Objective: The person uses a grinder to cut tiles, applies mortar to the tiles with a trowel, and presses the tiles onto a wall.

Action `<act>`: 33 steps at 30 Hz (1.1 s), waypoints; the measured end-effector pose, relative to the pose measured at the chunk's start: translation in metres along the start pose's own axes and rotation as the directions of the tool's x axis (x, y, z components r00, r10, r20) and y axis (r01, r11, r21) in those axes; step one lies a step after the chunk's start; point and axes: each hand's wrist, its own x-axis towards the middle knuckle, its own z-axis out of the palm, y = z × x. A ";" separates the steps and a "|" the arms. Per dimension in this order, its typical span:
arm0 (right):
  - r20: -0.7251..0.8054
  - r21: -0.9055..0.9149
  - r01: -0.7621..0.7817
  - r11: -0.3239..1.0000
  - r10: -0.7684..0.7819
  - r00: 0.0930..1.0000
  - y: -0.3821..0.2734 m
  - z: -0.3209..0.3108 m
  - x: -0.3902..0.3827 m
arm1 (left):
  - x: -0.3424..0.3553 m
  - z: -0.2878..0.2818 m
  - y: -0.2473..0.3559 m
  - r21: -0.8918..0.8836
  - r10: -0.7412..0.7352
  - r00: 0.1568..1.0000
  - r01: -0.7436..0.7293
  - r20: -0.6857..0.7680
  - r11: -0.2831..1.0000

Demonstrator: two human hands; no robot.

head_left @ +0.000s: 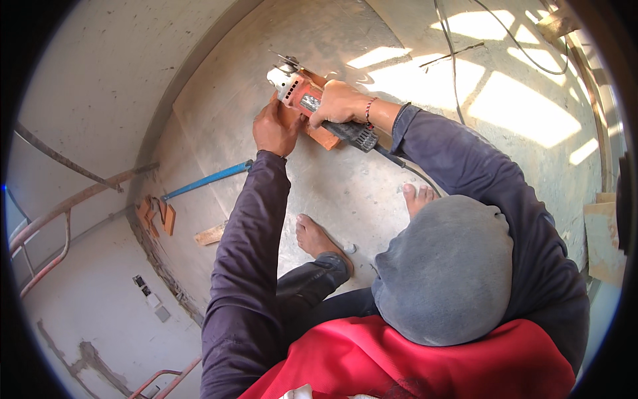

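My right hand (339, 103) grips an angle grinder (302, 93) with a red body and black rear end, its disc toward the top left. My left hand (272, 130) is closed on an orange tile (322, 138) under the grinder, just below the tool's front. Whether the disc touches the tile is hidden. The grinder's black cord (405, 166) runs down from its rear to the lower right. My bare feet (312, 236) show on the concrete floor.
A blue bar (207, 179) lies at left beside orange offcuts (168, 219) and a wood scrap (209, 234). A red metal frame (43, 233) stands by the white wall. Loose cables (454, 66) cross the sunlit floor. Boards (601, 236) stand at right. A grey cap (442, 269) fills the lower right.
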 end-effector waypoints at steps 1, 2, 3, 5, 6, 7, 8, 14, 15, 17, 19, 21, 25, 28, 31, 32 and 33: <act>0.004 0.003 0.000 1.000 0.000 1.000 -0.001 0.000 0.000 | -0.001 0.000 -0.002 0.019 0.001 1.000 -0.001 -0.003 1.000; 0.000 0.004 0.006 1.000 -0.006 1.000 0.000 0.001 0.000 | -0.001 0.001 -0.002 0.023 0.000 1.000 0.000 0.000 1.000; -0.004 0.005 0.012 1.000 -0.012 1.000 0.002 0.002 0.002 | -0.001 0.002 -0.002 0.027 -0.002 1.000 0.002 0.003 1.000; -0.008 0.008 0.016 1.000 -0.016 1.000 0.003 0.003 0.003 | -0.001 0.003 -0.004 0.036 -0.008 1.000 0.008 0.014 0.999; -0.009 0.010 0.013 1.000 -0.013 1.000 0.002 0.003 0.003 | -0.001 0.004 -0.005 0.041 -0.014 1.000 0.013 0.021 0.999; -0.010 0.011 0.011 1.000 -0.011 1.000 0.002 0.003 0.003 | -0.001 0.004 -0.007 0.046 -0.019 0.999 0.018 0.029 0.999; -0.013 0.010 0.014 1.000 -0.014 1.000 0.003 0.003 0.003 | -0.001 0.004 -0.006 0.041 -0.017 1.000 0.016 0.024 0.999; -0.011 -0.005 0.022 1.000 -0.022 1.000 0.002 0.002 0.002 | -0.001 0.004 -0.003 0.029 -0.029 0.999 0.029 0.017 0.999; -0.009 -0.028 0.024 0.999 -0.024 1.000 0.001 0.001 0.002 | -0.002 0.004 -0.005 0.030 -0.029 0.999 0.028 0.015 0.999; -0.006 -0.044 0.025 0.999 -0.025 1.000 -0.001 0.001 0.001 | -0.002 0.004 -0.006 0.032 -0.031 0.999 0.031 0.014 0.999; -0.006 -0.030 0.022 0.999 -0.022 1.000 -0.001 0.001 0.001 | -0.002 0.004 -0.006 0.037 -0.037 0.999 0.036 0.018 0.999; -0.015 -0.025 0.029 0.999 -0.029 0.999 0.001 0.002 0.001 | -0.002 0.003 -0.004 0.034 -0.034 0.999 0.033 0.012 0.999; -0.017 -0.027 0.022 0.999 -0.022 1.000 0.002 0.002 0.002 | -0.001 0.002 0.000 0.034 -0.053 0.998 0.052 0.032 0.998; -0.017 -0.024 0.022 0.999 -0.022 1.000 0.001 0.002 0.002 | -0.001 0.003 -0.002 0.051 -0.045 0.999 0.044 0.023 0.998; 0.013 -0.042 -0.003 0.999 0.003 1.000 -0.002 0.000 0.001 | -0.002 0.004 -0.004 0.069 -0.051 0.998 0.049 0.027 0.996; 0.012 -0.047 -0.004 0.999 0.005 1.000 -0.002 0.000 0.001 | -0.002 0.004 -0.004 0.070 -0.049 0.998 0.047 0.026 0.996; 0.011 -0.052 -0.006 0.999 0.006 1.000 -0.003 0.001 0.001 | -0.002 0.003 -0.004 0.072 -0.047 0.999 0.045 0.026 0.996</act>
